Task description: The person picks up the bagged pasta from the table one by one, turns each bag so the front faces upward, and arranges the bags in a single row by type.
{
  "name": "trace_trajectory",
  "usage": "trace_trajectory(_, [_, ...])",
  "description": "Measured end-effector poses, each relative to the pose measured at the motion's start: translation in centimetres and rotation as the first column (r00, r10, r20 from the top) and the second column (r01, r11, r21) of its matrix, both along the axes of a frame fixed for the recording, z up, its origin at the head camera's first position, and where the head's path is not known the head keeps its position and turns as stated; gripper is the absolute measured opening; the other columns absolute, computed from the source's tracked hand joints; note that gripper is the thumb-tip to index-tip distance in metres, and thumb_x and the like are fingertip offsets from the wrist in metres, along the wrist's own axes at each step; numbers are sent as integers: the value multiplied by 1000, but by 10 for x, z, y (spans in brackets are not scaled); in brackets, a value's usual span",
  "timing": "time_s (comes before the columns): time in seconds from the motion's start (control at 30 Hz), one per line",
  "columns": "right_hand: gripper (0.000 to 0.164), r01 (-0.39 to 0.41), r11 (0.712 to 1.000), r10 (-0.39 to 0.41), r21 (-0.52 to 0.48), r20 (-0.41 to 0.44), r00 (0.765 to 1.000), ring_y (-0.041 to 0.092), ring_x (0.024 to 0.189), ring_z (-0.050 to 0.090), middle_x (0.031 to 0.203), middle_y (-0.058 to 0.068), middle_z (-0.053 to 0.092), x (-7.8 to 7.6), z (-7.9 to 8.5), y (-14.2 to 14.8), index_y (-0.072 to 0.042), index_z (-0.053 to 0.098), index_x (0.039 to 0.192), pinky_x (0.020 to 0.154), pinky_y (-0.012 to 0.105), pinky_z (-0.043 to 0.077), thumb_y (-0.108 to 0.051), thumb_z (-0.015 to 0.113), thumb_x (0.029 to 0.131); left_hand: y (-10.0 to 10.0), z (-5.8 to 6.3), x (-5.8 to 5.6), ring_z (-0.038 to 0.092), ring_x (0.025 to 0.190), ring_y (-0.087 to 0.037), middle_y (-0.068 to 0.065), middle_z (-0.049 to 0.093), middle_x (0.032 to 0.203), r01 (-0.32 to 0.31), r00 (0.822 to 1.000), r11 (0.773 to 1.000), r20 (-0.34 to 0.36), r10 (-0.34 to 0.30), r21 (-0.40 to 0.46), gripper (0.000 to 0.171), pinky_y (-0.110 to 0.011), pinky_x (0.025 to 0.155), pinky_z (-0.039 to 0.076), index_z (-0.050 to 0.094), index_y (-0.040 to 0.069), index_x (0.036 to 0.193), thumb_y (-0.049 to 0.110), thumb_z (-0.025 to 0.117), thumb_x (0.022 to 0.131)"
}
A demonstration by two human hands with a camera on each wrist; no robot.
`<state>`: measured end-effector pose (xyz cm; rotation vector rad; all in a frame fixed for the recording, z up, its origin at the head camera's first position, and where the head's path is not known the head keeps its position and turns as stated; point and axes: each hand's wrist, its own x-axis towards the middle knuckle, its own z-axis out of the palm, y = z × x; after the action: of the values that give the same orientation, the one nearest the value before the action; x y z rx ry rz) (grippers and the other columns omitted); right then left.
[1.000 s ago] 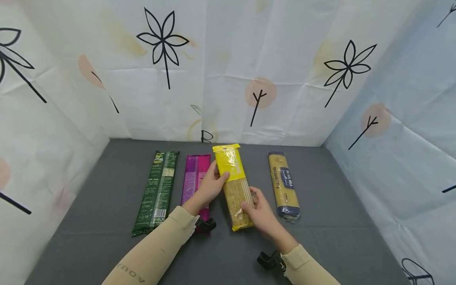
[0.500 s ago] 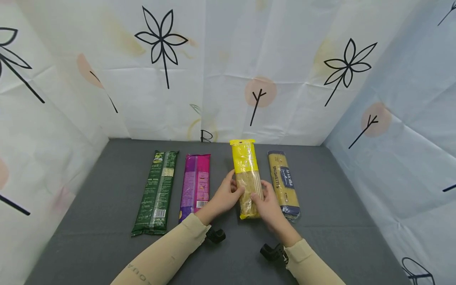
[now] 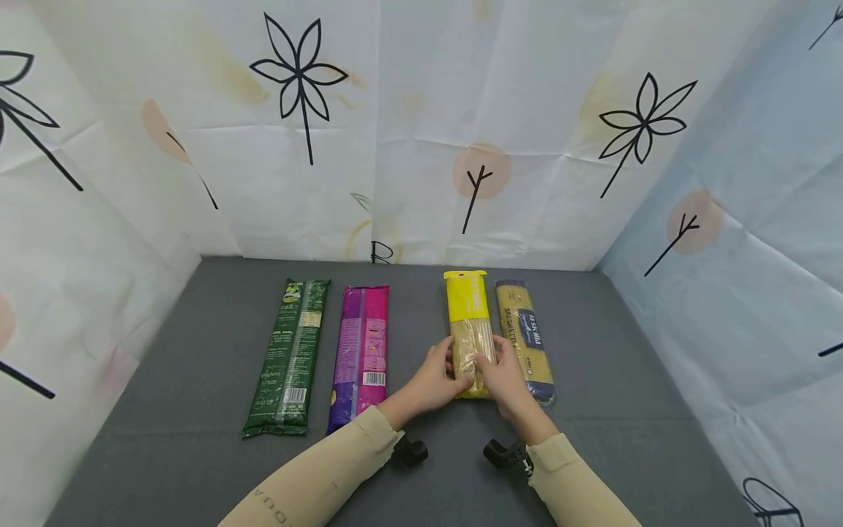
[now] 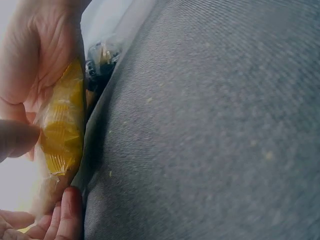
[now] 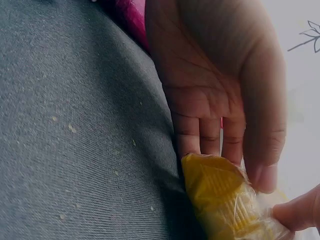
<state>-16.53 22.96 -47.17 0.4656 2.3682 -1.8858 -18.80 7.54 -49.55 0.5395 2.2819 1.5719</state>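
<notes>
A yellow-topped pack of spaghetti with a clear lower part lies close over the grey table, just left of a blue-ended spaghetti pack. My left hand holds its lower left side, thumb on the near end. From the other side my right hand grips the lower right edge, thumb on top. The left wrist view shows the pack's yellow end low against the cloth, fingers curled at its sides. In the right wrist view the same crimped yellow end lies between the hands.
A green spaghetti pack and a purple-and-pink pack lie side by side on the left of the grey tabletop. Patterned white cloth hangs behind and at both sides. Black wrist cameras sit under the wrists.
Both hands have carried the yellow pack rightward and lowered it beside the blue-ended pack, turning it nearly straight. The left hand has slid down toward its near end, uncovering the purple-and-pink pack.
</notes>
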Motion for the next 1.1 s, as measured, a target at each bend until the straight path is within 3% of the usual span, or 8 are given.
trace_trajectory(0.2, [53,10,998,-12,59,25,1000,27,91,63,118,22,53,-1,0,3,-8,25,146,69,35,55,-11,50,99,3,-1,4,52,93,-15,-11,42,121,42,998,999,39,-41,-24,89,-26,76,51,22,5,151,23,77,83])
trace_trajectory(0.57, [52,22,996,-25,86,30,999,26,88,64,114,21,54,-3,-3,6,-7,26,145,66,34,56,-13,51,100,4,-2,3,53,91,-13,-7,48,118,38,999,995,9,-37,-95,84,-26,76,50,28,5,150,28,77,85])
trace_trajectory(0.7, [51,6,989,-7,145,7,1000,27,88,62,113,22,55,-3,-5,7,-1,30,143,65,34,55,-12,53,98,2,-1,3,54,85,-13,-6,48,113,42,999,994,13,-41,-101,84,-25,73,51,29,5,150,29,77,85])
trace_trajectory(0.97, [46,-53,915,58,400,-1,998,27,88,56,111,19,54,-2,1,4,5,39,136,66,35,49,-12,56,97,-2,-4,1,52,82,-11,-7,48,117,81,996,986,-26,-86,-144,85,-24,70,49,29,6,151,29,77,85])
trace_trajectory(1.1, [45,-68,909,70,412,10,997,28,90,57,111,20,54,-4,1,2,5,39,136,69,37,50,-12,56,98,-4,-6,1,52,82,-11,-8,46,125,90,995,983,-34,-96,-158,84,-24,71,49,27,7,151,28,76,85])
